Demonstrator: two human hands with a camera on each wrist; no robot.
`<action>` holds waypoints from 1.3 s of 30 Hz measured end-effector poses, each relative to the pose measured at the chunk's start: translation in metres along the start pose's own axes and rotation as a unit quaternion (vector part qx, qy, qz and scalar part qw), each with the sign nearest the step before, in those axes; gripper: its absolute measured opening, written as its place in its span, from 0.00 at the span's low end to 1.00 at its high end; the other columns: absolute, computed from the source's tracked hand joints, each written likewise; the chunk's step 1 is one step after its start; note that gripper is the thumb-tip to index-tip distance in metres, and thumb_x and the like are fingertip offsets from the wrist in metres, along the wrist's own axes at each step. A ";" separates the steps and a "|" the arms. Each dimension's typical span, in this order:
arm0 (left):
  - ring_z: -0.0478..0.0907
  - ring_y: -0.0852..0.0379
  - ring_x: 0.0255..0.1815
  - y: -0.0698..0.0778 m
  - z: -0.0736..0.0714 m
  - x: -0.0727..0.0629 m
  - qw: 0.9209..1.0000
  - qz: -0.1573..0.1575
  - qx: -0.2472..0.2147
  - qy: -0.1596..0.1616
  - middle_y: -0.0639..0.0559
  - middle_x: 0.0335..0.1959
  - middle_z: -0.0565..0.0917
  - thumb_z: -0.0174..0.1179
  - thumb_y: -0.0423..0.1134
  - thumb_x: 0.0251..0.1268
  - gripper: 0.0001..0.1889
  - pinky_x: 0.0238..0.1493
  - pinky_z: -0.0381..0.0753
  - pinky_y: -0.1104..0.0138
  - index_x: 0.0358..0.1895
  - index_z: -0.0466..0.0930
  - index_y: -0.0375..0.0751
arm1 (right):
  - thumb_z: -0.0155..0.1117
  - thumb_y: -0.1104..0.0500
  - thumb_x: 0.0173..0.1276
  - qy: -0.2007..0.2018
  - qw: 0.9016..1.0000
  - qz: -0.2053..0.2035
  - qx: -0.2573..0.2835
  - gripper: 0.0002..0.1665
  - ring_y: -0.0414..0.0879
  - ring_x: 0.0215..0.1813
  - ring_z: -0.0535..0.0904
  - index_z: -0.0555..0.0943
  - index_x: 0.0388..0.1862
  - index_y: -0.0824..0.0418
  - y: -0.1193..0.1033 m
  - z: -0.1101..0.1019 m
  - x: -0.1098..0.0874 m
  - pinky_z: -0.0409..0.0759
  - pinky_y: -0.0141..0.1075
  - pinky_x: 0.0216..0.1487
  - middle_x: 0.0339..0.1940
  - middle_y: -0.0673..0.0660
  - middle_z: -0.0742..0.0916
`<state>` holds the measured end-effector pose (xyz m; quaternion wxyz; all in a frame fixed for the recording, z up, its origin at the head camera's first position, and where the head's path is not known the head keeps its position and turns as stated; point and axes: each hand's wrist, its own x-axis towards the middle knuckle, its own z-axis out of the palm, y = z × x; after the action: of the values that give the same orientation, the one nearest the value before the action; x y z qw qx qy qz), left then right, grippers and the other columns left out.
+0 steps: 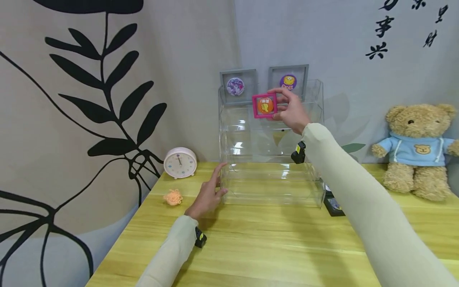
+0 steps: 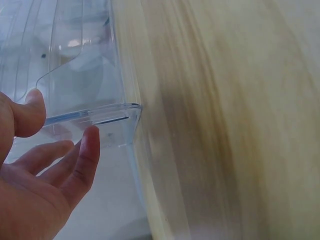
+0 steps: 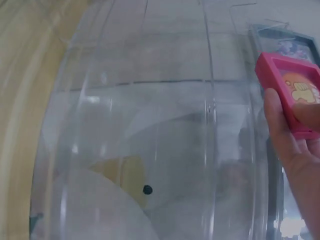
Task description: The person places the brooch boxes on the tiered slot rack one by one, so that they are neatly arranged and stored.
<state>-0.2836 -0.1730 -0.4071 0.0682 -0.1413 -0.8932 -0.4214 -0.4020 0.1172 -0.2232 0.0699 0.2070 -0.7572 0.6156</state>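
Observation:
Thumb and fingers of my right hand (image 1: 292,111) pinch a small pink square frame (image 1: 254,107), which holds an orange badge with a yellow thumbs-up. It hangs before the upper part of a clear tiered display rack (image 1: 251,195). In the right wrist view, the pink frame (image 3: 274,75) overlaps a grey frame (image 3: 260,42) behind it. My left hand (image 1: 207,199) is at the rack's lower left side. In the left wrist view, its loosely extended thumb and fingers (image 2: 82,165) lie either side of the clear edge; firm contact is unclear.
Two grey frames with round badges, one left (image 1: 247,97) and one right (image 1: 303,73), stand on the top tier. A white clock (image 1: 180,169) and an orange tangled lump (image 1: 173,197) are left; a dark frame (image 1: 333,213) and teddy bear (image 1: 417,147) are right.

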 end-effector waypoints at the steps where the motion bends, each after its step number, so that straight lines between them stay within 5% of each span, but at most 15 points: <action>1: 0.77 0.33 0.66 0.000 0.000 0.000 1.000 0.000 -0.001 -0.001 0.28 0.72 0.69 0.59 0.28 0.69 0.49 0.59 0.85 0.45 0.76 0.44 0.84 | 0.55 0.86 0.57 -0.003 1.000 0.002 -0.007 0.48 0.61 0.62 0.80 0.69 0.72 0.51 -0.001 0.003 0.003 0.91 0.44 0.51 0.56 0.57 0.76; 4: 0.77 0.33 0.66 0.000 0.000 -0.001 1.000 0.000 -0.001 -0.001 0.28 0.72 0.69 0.59 0.28 0.69 0.49 0.58 0.85 0.45 0.76 0.44 0.85 | 0.55 0.87 0.55 -0.012 0.999 0.000 -0.030 0.49 0.60 0.60 0.80 0.70 0.72 0.52 -0.002 0.011 0.011 0.89 0.51 0.54 0.57 0.60 0.76; 9: 0.77 0.33 0.65 -0.001 0.000 0.000 1.000 0.002 -0.002 0.000 0.29 0.72 0.69 0.60 0.27 0.68 0.50 0.56 0.86 0.46 0.76 0.44 0.84 | 0.58 0.86 0.53 -0.023 0.996 -0.016 -0.086 0.47 0.58 0.58 0.79 0.73 0.69 0.53 0.000 0.024 0.020 0.90 0.49 0.53 0.58 0.64 0.78; 18: 0.78 0.33 0.65 -0.001 0.001 0.001 1.000 0.006 -0.008 0.001 0.29 0.72 0.69 0.60 0.26 0.67 0.51 0.56 0.86 0.47 0.76 0.44 0.83 | 0.61 0.72 0.69 -0.040 0.981 -0.040 -0.186 0.30 0.57 0.57 0.80 0.75 0.67 0.51 0.006 0.045 0.024 0.89 0.47 0.52 0.57 0.64 0.80; 22: 0.77 0.33 0.66 -0.001 0.000 0.000 1.000 0.004 -0.008 -0.007 0.29 0.72 0.68 0.59 0.27 0.68 0.51 0.56 0.87 0.47 0.76 0.43 0.85 | 0.58 0.66 0.74 -0.039 0.967 -0.059 -0.244 0.26 0.57 0.56 0.81 0.74 0.68 0.50 0.007 0.051 0.024 0.88 0.49 0.54 0.60 0.65 0.82; 27: 0.77 0.33 0.66 0.000 -0.001 0.000 1.000 -0.001 -0.008 0.000 0.29 0.72 0.69 0.60 0.27 0.68 0.50 0.55 0.86 0.46 0.77 0.45 0.82 | 0.52 0.63 0.77 -0.041 0.938 -0.095 -0.332 0.26 0.56 0.53 0.81 0.74 0.72 0.49 0.007 0.058 0.023 0.85 0.48 0.55 0.61 0.65 0.84; 30: 0.77 0.32 0.66 0.001 -0.001 0.000 1.000 0.003 -0.013 -0.003 0.28 0.72 0.69 0.59 0.26 0.68 0.49 0.56 0.86 0.46 0.78 0.45 0.78 | 0.53 0.63 0.77 -0.038 0.928 -0.097 -0.359 0.27 0.55 0.49 0.80 0.73 0.73 0.49 0.009 0.061 0.022 0.85 0.46 0.51 0.61 0.64 0.85; 34: 0.77 0.32 0.66 0.000 0.000 0.000 1.000 0.001 -0.014 -0.009 0.28 0.72 0.68 0.59 0.27 0.69 0.49 0.56 0.86 0.46 0.77 0.44 0.82 | 0.54 0.63 0.76 -0.024 0.926 -0.074 -0.369 0.29 0.51 0.43 0.79 0.73 0.73 0.46 0.009 0.067 0.020 0.83 0.39 0.41 0.62 0.63 0.85; 39: 0.76 0.32 0.66 0.000 -0.001 -0.002 1.000 -0.001 -0.015 -0.005 0.29 0.73 0.68 0.58 0.27 0.69 0.50 0.56 0.86 0.46 0.75 0.43 0.85 | 0.55 0.62 0.76 -0.017 0.919 -0.067 -0.388 0.31 0.49 0.31 0.72 0.71 0.74 0.41 0.005 0.076 0.021 0.72 0.33 0.26 0.60 0.64 0.86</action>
<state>-0.2819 -0.1738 -0.4068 0.0613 -0.1431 -0.8875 -0.4338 -0.4119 0.0398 -0.2377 0.1728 0.2239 -0.9222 0.2639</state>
